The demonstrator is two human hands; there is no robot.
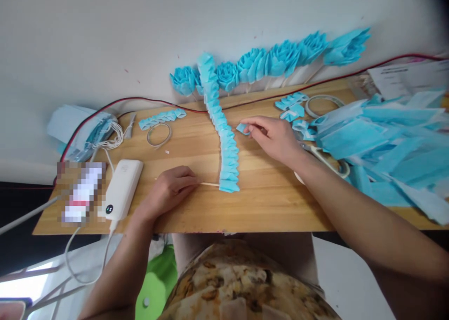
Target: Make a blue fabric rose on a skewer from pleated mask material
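Note:
My left hand (173,185) rests on the wooden table (196,207), fingers closed on a thin wooden stick (209,184). The stick's far end meets the bottom of a long strip of folded blue pieces (224,137) that runs up the table to the wall. My right hand (273,135) lies just right of the strip, fingertips pinching a small folded blue piece (242,128). Several finished blue rosettes (266,60) lean in a row against the wall behind.
A pile of blue face masks (389,147) covers the right side, with scissors (329,158) beneath my right wrist. A tape roll (159,134), a short folded strip (161,118), a white power bank (122,189), cables and more masks (87,133) lie at left.

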